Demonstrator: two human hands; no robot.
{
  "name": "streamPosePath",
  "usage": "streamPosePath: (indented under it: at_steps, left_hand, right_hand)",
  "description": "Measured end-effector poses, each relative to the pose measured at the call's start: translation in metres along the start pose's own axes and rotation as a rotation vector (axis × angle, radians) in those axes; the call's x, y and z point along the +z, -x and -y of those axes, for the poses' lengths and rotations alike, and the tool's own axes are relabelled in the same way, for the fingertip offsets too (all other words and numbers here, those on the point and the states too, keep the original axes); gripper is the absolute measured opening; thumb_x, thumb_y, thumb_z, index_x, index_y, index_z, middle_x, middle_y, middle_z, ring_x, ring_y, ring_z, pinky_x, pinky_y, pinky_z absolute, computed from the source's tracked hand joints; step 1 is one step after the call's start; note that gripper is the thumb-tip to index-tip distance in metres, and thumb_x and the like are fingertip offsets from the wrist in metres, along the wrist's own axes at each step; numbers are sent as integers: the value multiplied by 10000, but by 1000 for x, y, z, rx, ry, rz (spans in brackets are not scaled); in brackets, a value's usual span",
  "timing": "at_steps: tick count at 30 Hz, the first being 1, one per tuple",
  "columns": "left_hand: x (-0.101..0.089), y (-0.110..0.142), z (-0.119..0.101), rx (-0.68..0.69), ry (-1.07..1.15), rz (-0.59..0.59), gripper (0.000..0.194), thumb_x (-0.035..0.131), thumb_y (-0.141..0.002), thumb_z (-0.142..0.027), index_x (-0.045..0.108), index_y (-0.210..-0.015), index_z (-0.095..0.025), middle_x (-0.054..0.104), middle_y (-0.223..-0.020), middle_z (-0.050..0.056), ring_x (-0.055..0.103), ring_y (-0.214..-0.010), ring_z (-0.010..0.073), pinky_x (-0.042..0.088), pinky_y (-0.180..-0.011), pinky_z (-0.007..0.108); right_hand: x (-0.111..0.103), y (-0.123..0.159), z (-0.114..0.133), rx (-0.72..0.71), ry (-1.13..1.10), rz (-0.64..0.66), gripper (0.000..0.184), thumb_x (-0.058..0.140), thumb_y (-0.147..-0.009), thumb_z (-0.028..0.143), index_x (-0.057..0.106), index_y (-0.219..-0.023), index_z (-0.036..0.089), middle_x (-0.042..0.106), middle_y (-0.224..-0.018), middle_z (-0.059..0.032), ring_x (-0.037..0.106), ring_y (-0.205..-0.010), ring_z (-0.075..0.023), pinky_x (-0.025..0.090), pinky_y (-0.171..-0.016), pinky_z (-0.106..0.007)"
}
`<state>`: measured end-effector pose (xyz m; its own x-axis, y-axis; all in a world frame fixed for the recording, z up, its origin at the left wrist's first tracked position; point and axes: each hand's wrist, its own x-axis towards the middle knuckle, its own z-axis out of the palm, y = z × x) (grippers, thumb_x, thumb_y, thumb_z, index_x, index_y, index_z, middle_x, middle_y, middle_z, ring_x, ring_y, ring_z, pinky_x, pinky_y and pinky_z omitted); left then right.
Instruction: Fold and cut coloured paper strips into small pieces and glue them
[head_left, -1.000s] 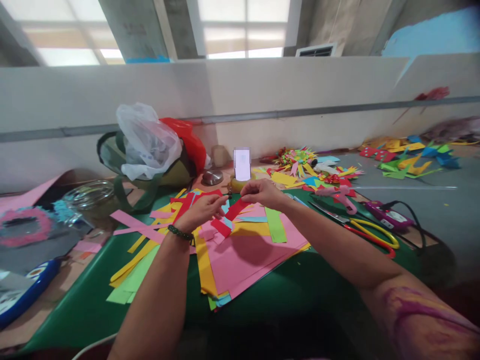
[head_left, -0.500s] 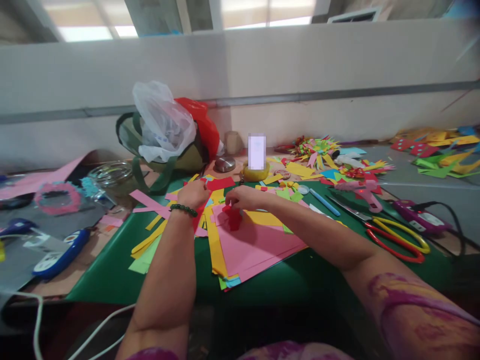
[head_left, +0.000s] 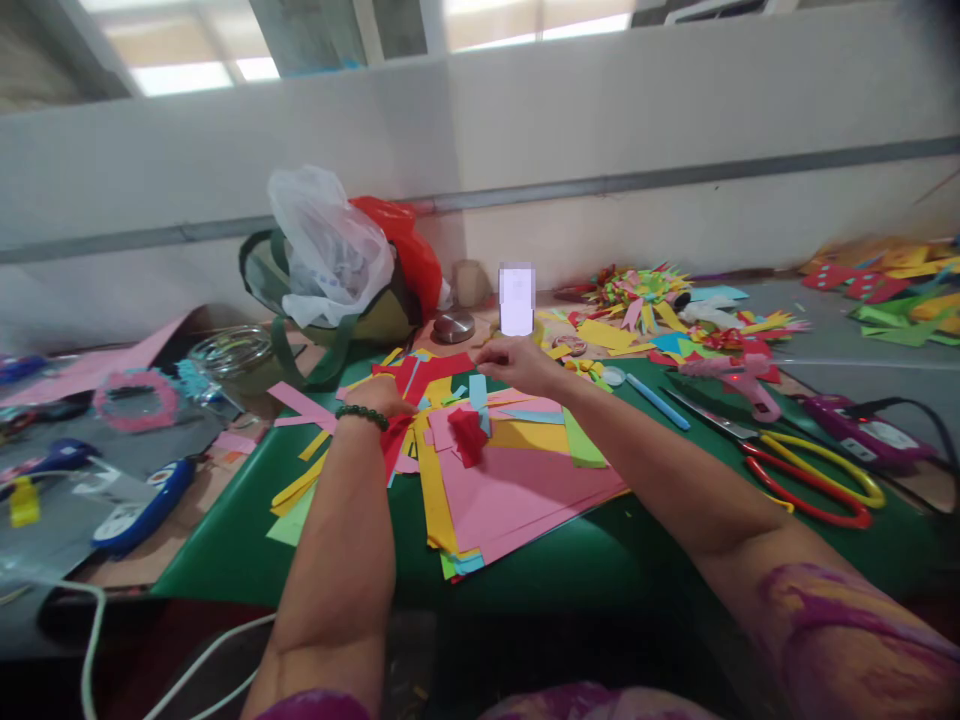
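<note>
My right hand [head_left: 517,364] is over the far side of the paper pile, thumb and fingertips pinched together at the right end of a red paper strip [head_left: 448,364]. My left hand [head_left: 377,394], a green bead bracelet on its wrist, lies low over red and yellow paper pieces; its fingers are mostly hidden and blurred. A small folded red paper piece [head_left: 469,438] rests on the stacked pink sheets [head_left: 525,500], between my forearms and touched by neither hand. Light blue strips [head_left: 478,392] lie just beyond it.
Large scissors [head_left: 810,470] with red and yellow handles, a light blue pen [head_left: 658,402] and a pink glue gun [head_left: 739,375] lie to the right. A blue-handled tool [head_left: 146,508] is at left. Behind stand a lit phone [head_left: 517,300], a glass jar [head_left: 232,360] and a bag [head_left: 360,320].
My right hand has let go of the folded red paper piece, which stays on the pink sheets, and has moved up and away to the red strip. My left hand has shifted slightly left and nearer.
</note>
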<state>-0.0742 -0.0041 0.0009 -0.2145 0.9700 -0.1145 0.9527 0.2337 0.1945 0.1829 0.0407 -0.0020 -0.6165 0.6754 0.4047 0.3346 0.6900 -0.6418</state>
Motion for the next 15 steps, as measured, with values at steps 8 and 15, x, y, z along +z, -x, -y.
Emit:
streamPosePath:
  at_steps: [8, 15]
  left_hand:
    - [5, -1, -12, -40, -87, 106, 244, 728, -591, -334, 552, -481, -206, 594, -474, 63, 648, -628, 261, 439, -555, 302]
    - [-9, 0, 0, -37, -16, 59, 335, 698, -616, -305, 475, -381, -221, 575, -486, 63, 622, -614, 253, 420, -550, 313]
  right_hand:
    - [1, 3, 22, -49, 85, 138, 134, 570, -821, 104, 701, -834, 126, 652, -755, -17, 540, -667, -97, 385, -636, -216]
    - [2, 3, 25, -52, 146, 221, 125, 610, -813, 110, 718, -874, 113, 659, -751, -26, 537, -639, -100, 378, -616, -218]
